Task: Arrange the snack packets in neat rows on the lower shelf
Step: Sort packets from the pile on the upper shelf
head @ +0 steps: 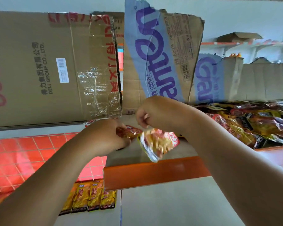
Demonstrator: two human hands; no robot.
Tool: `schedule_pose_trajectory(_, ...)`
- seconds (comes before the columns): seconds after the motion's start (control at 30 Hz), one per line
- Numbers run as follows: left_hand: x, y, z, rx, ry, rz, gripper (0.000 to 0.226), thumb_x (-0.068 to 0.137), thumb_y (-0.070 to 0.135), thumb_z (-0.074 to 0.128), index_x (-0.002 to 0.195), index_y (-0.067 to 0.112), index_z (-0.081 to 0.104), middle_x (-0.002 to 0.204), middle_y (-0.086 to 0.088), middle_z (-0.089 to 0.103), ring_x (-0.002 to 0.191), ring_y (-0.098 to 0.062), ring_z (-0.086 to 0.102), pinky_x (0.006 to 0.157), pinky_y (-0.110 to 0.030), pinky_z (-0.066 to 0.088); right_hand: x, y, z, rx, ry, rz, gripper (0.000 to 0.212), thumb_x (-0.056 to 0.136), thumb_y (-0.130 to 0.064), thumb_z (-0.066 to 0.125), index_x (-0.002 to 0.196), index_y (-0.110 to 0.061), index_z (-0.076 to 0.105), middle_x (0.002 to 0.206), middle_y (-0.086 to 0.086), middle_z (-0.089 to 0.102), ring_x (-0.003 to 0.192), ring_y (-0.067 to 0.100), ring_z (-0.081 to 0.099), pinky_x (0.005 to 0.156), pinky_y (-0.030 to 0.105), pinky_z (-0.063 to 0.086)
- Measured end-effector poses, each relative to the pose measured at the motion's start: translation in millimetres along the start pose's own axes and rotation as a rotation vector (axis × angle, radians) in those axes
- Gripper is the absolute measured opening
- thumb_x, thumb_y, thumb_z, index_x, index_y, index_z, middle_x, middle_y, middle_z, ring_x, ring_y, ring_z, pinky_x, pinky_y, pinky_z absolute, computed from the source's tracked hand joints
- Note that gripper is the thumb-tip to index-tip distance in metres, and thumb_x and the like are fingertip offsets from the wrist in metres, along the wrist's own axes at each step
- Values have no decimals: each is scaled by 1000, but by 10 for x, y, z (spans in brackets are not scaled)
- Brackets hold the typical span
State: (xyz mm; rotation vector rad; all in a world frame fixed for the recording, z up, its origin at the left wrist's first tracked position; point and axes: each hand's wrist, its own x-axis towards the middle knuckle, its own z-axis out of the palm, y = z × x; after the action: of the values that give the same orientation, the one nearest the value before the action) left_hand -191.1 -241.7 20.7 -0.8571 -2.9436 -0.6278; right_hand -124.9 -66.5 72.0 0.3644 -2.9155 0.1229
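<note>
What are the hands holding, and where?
Left hand grips a red snack packet by its end; right hand pinches a yellow foil packet by its top edge.

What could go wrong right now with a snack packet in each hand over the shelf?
The packet dangling from the right hand seems pinched by its top only, above the orange shelf edge; it might slip and drop. The right forearm passes close to the loose pile, which could slide off the front if nudged.
</note>
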Motion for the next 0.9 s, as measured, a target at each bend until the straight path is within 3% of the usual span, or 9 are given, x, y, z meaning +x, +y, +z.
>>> schedule_pose_trajectory(0.07,-12,-30,-11,37,10,-7,49,76,56,70,123,40,68,116,10,68,98,-12,65,87,-31,55,-3,-96,17,-54,-33,-28,31,82,2,53,72,-23,68,89,-4,65,83,16,61,77,36,53)
schedule_pose_trajectory(0.2,-33,-71,-6,64,32,15,37,87,48,69,123,39,68,120,9,64,101,-12,62,86,-30,53,-226,12,26,-193,-69,106,18,100,-24,49,105,-21,66,101,1,66,95,23,63,87,37,52)
schedule_pose_trajectory(0.3,-25,-112,8,59,48,13,36,84,51,70,117,39,69,115,12,66,94,-8,62,81,-30,55,-316,-10,156,-124,-212,141,25,99,-41,51,102,-22,68,98,1,69,93,25,65,88,42,53)
schedule_pose_trajectory(0.4,15,-154,43,44,61,26,43,77,66,72,110,39,69,108,16,66,93,-6,62,79,-29,52,-265,-133,299,-10,-202,88,33,96,-47,49,99,-21,70,93,-2,69,89,21,66,83,38,53)
schedule_pose_trajectory(0.47,38,-170,55,34,63,34,43,74,66,75,105,37,71,103,17,68,90,-5,63,77,-28,51,-258,-202,283,-48,-192,79,28,98,-50,50,81,-30,57,80,-10,55,74,4,53,66,20,39)
schedule_pose_trajectory(0.57,32,-191,39,-3,65,38,32,75,57,81,99,37,72,97,18,70,85,-3,64,76,-28,54,-284,-237,276,-80,-146,103,34,93,-49,59,70,-31,41,77,-9,46,67,1,41,59,25,30)
schedule_pose_trajectory(0.7,-9,-286,28,-65,81,69,29,75,48,79,103,40,72,92,24,69,74,4,64,61,-21,49,-287,-245,332,-112,-30,173,10,87,-29,63,89,-30,52,84,-8,49,77,12,49,58,23,32)
schedule_pose_trajectory(0.77,-39,-365,35,-118,114,100,32,75,46,79,105,42,72,95,24,69,75,5,63,61,-23,48,-274,-272,351,-97,-15,227,16,86,-29,65,100,-30,57,90,-8,55,82,13,53,61,23,38)
schedule_pose_trajectory(0.9,-95,-611,67,-246,210,176,35,76,36,81,109,42,72,92,27,68,82,10,61,63,-17,42,-200,-356,385,16,13,315,22,83,-42,72,99,-32,60,94,-9,60,83,9,56,68,25,46)
